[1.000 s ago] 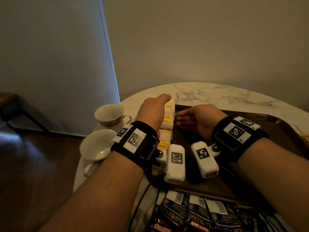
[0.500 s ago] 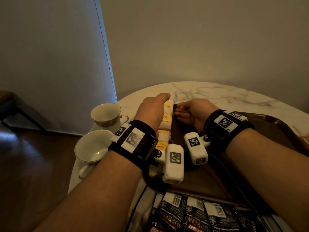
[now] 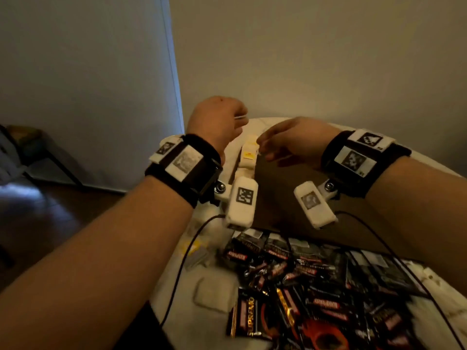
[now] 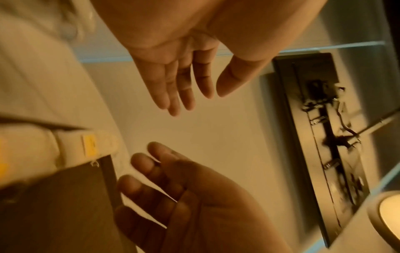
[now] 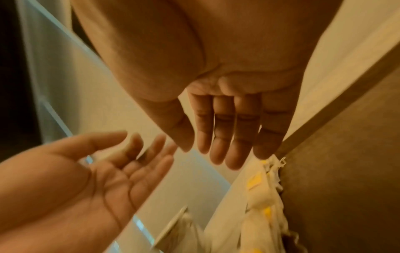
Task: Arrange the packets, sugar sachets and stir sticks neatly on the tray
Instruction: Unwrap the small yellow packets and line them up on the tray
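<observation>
Hovering above the far left edge of the tray [image 3: 283, 198], the left hand [image 3: 214, 120] and the right hand [image 3: 293, 140] are both up in the air with fingers spread out and nothing in them. The wrist pictures show flat, loose fingers on both.

Right under them lies a row of white sugar sachets [image 3: 249, 157] with yellow labels, lined up along the left side of the tray. They look like small paper bags, very light and soft. A hard squeeze could tear one, and a quick push could knock the row crooked. It seems best to pinch each one gently by its short end, or nudge the row with flat fingers.

Near the person, on the table [image 3: 217, 294], sits a messy pile of dark coffee packets [image 3: 298, 279]. These look shiny and slippery, flat and bendy, so they may slide over each other. Picking up a few at once by their edges should work. A blurry white square thing lies beside the pile; I cannot tell what it is. No stir sticks can be made out.
</observation>
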Demonstrator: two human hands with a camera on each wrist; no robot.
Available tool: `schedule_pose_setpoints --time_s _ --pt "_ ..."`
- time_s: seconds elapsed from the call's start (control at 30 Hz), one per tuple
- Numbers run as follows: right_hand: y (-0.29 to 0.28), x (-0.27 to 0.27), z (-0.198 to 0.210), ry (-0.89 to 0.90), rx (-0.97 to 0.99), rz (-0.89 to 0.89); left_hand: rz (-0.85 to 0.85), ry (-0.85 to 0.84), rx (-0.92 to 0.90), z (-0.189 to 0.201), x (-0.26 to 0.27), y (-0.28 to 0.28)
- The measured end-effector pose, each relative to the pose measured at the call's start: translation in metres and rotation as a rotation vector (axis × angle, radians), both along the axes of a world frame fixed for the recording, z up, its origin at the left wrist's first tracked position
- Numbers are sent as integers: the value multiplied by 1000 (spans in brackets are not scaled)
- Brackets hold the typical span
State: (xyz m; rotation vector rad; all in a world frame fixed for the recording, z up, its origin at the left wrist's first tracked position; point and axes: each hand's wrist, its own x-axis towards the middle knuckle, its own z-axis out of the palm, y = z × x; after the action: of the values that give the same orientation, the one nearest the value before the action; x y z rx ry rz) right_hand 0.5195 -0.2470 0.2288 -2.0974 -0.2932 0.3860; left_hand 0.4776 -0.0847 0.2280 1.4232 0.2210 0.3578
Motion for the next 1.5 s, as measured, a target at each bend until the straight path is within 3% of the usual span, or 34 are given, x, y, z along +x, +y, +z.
schedule_pose_setpoints --time_s 0.2,0.4,0.63,0.87,1.0,1.13,1.27,1.4,1.5 --pt "26 -73 -4 -284 -535 508 -101 41 124 9 -84 43" --pt "38 -114 -18 -366 -831 732 -184 239 371 -17 -155 73" --pt "32 -124 -18 -374 -940 774 -266 421 1029 -50 -190 78" --pt "35 -128 -22 -379 -966 680 -375 555 1217 -57 -188 59" --pt "51 -132 -29 -306 -1110 724 -415 613 1235 -59 -175 48" --pt "65 -136 -40 -342 -1195 736 -433 626 1356 -63 -165 39" --pt "65 -127 -35 -287 -1093 673 -445 664 1411 -62 -155 34" --pt "55 -110 -22 -251 -813 527 -438 638 1401 -55 -147 37" --pt "41 -98 -16 -67 -460 372 -414 577 1469 -54 -144 37"
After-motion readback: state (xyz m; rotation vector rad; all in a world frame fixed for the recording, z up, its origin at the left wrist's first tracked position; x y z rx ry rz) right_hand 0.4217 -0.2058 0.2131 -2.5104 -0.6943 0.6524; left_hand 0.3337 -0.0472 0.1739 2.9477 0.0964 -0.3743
